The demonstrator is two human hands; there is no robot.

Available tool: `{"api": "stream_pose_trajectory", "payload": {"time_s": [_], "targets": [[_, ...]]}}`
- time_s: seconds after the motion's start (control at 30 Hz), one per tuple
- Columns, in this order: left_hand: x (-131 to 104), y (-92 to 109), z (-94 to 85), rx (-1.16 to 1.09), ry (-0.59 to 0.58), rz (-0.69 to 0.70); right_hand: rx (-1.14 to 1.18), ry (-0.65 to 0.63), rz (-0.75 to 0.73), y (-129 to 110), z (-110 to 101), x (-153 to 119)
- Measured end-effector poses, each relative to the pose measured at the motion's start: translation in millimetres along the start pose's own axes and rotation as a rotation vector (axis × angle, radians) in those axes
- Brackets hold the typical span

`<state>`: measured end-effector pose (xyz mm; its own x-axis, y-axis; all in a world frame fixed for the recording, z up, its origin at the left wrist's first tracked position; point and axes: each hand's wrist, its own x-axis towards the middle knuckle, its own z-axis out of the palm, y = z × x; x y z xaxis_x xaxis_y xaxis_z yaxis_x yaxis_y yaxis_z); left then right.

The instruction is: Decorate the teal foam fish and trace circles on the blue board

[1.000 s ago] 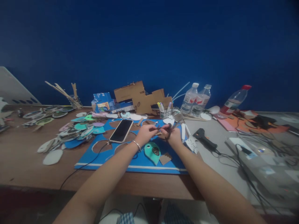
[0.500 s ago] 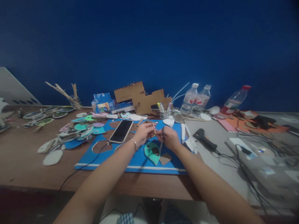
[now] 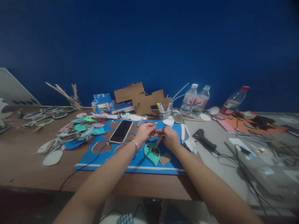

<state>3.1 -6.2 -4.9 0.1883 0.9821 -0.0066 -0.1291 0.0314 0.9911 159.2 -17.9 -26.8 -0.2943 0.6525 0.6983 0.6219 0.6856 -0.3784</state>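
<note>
My left hand is closed in a pinch over the blue board, its fingertips on a small brown cardboard piece. Close beside it, my right hand is closed round a pair of scissors; a dark handle loop shows at the fingers and the silver blades point down to the left. Below the hands lies a green leaf-shaped piece with a dark striped oval on it. A square of cardboard lies to its right. The fingers partly hide what they hold.
A phone with a cable lies on the board's left. Left of it is a pile of cut foam shapes. Cut cardboard and plastic bottles stand behind. A glue gun and cords lie right.
The scissor blades have swung left, now over the green piece. The cardboard piece in my left hand sits lower and is less upright; both hands stay close together.
</note>
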Motion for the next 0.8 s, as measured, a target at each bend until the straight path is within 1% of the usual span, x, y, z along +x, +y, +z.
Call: {"api": "stream_pose_trajectory", "payload": {"time_s": [0.07,0.17,0.37,0.47,0.53,0.63,0.7,0.8], "targets": [[1.1,-3.9,-0.6,-0.003,-0.002,0.011,-0.055,-0.015,0.005,1.3,0.9,-0.1],[1.6,-7.4,-0.5,0.056,0.017,0.036,-0.111,-0.042,0.007,1.7,2.0,-0.6],[-1.7,-2.1,2.4,0.211,0.077,0.085,-0.106,-0.049,0.0,0.3,3.3,-0.5],[-2.4,-0.9,2.3,0.247,0.094,0.107,-0.085,-0.07,0.032,-0.7,2.4,1.1],[-1.9,-2.3,1.6,0.305,0.11,0.149,-0.049,-0.085,0.104,-1.9,1.8,2.2],[-1.0,-5.0,0.8,0.456,0.115,0.222,0.058,-0.095,0.304,-3.6,2.4,2.7],[-1.2,-5.8,0.9,0.537,0.106,0.252,0.179,-0.102,0.455,-3.4,4.1,2.2],[-2.3,-5.4,1.5,0.569,0.106,0.289,0.397,-0.085,0.628,-0.5,7.2,1.7]]}}
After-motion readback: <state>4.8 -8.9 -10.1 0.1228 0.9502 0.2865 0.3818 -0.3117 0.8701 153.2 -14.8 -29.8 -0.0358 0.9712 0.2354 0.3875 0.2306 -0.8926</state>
